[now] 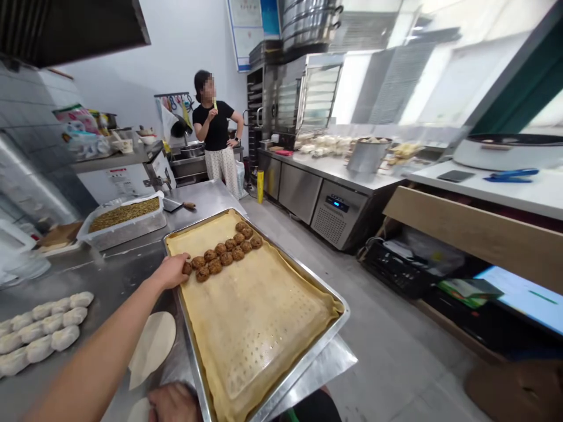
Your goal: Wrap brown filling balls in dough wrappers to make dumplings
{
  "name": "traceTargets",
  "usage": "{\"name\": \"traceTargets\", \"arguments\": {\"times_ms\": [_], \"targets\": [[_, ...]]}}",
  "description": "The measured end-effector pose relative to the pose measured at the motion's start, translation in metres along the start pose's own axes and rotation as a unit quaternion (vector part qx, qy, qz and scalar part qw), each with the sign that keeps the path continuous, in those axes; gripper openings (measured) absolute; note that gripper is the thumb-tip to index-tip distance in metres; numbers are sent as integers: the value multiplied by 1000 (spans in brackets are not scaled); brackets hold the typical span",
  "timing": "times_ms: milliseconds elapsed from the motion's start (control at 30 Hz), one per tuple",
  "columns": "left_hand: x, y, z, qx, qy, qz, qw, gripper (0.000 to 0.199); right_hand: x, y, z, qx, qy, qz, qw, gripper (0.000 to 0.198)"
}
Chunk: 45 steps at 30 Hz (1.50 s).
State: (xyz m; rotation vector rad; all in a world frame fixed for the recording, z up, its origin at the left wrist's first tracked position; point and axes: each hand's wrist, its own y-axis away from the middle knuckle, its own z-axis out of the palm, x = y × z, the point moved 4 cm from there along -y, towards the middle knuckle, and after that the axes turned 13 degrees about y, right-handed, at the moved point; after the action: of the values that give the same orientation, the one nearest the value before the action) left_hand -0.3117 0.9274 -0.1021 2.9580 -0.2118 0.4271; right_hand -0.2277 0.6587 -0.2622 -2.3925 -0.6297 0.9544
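A metal baking tray [338,309] lined with a perforated yellow mat lies on the steel table [109,275], its near corner jutting over the table's edge. Several brown seed-coated balls [226,249] sit in two rows at the tray's far left. My left hand [172,271] reaches over the tray's left rim, fingers closed on the nearest ball [187,268] of the row. My right hand [173,403] is at the bottom edge, curled against the tray's near-left rim and partly cut off. White dough pieces [44,331] lie in rows to my left, with flattened dough rounds [153,346] beside the tray.
A white tub of seeds [123,215] stands behind the tray, a scraper [176,204] beside it. A person in a black top [217,138] stands by the far sink. Steel counters [334,170], ovens and a pot [367,153] line the right; the floor aisle runs between.
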Motion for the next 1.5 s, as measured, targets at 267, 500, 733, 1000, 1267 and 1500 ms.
{"name": "traceTargets", "arguments": {"times_ms": [267, 500, 733, 1000, 1267, 1500], "targets": [[11, 26, 5, 1, -5, 0, 1000, 40, -3, -9, -24, -47, -32, 41, 998, 38], [28, 72, -23, 101, 73, 23, 992, 24, -17, -27, -64, -128, -70, 55, 988, 40], [8, 265, -10, 242, 186, -16, 952, 63, -26, -47, -93, -208, -140, 110, 962, 36], [3, 383, 64, 302, 176, -25, 937, 45, -31, -45, -79, -196, -128, 102, 967, 24], [2, 363, 95, 282, 268, -6, 921, 44, -33, -48, -77, -205, -112, 126, 964, 23], [-2, 357, 116, 250, 298, -8, 921, 47, -37, -53, -77, -214, -127, 144, 958, 21]]}}
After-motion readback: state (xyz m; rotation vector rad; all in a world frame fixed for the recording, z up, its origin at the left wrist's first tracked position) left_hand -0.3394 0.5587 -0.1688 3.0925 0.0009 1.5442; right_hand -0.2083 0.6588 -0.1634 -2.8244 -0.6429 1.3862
